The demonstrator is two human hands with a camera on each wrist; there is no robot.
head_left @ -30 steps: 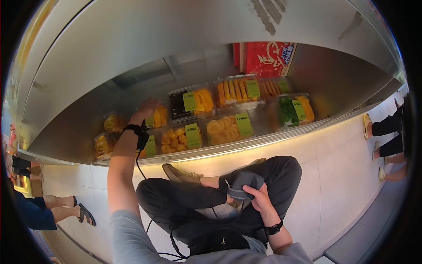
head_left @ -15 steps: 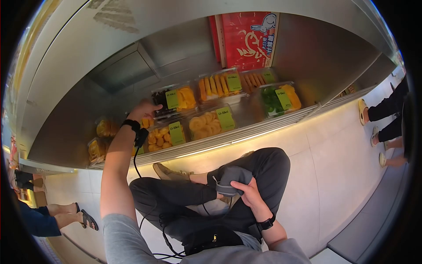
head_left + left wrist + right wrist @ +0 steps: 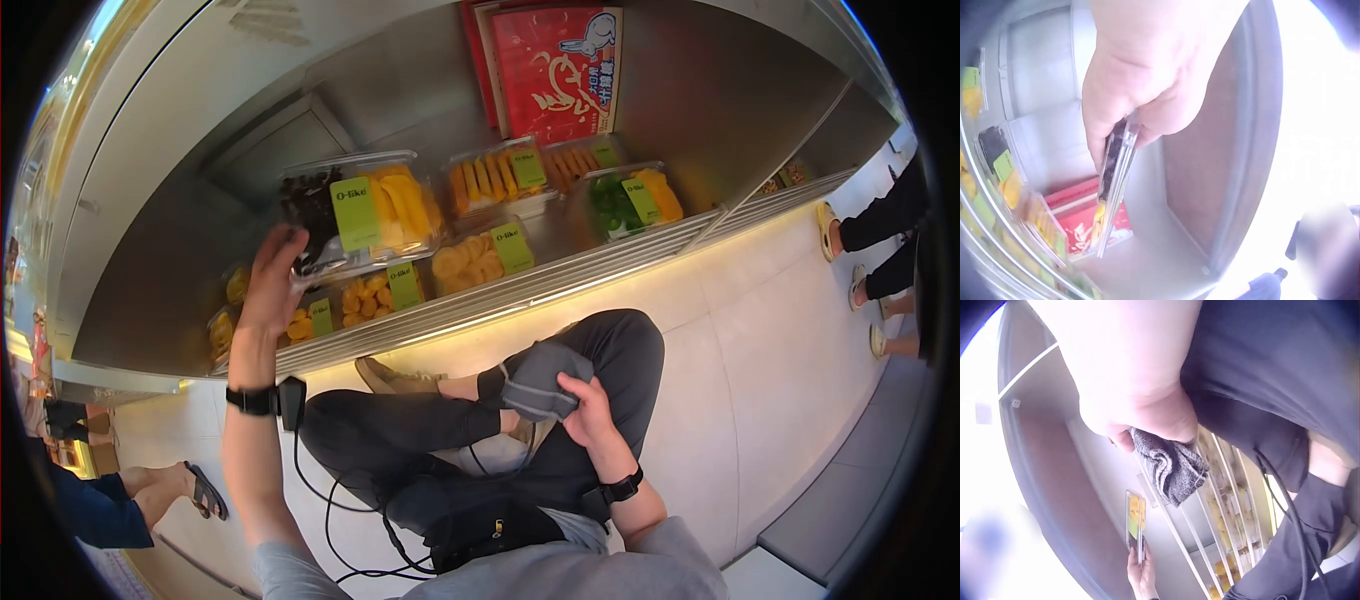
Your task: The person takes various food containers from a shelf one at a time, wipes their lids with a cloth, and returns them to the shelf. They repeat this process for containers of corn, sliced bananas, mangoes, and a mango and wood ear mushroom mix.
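My left hand point(image 3: 268, 285) grips a clear plastic fruit box point(image 3: 405, 205) by its left end, thumb on the near side. Dark fruit fills the gripped end and yellow slices the other, with a green label across the lid. In the left wrist view the box point(image 3: 1110, 178) shows edge-on, raised off the shelf. My right hand point(image 3: 590, 412) holds a folded grey cloth point(image 3: 538, 382) over my crossed legs; its crumpled end point(image 3: 1172, 469) sticks out of the grip in the right wrist view. Another dark-and-yellow box point(image 3: 1002, 159) stays on the shelf.
A steel display case point(image 3: 690, 110) holds several more labelled boxes, among them a green-and-yellow box point(image 3: 635, 203) and a box of round pale slices point(image 3: 465, 260). A red printed box point(image 3: 555, 75) stands at the back. Black cables point(image 3: 335, 505) hang by my left leg. Other people's legs show at both sides.
My left hand moved right to the dark-and-yellow fruit box, took hold of it and lifted it toward me. My right hand keeps hold of the grey cloth, shifted slightly.
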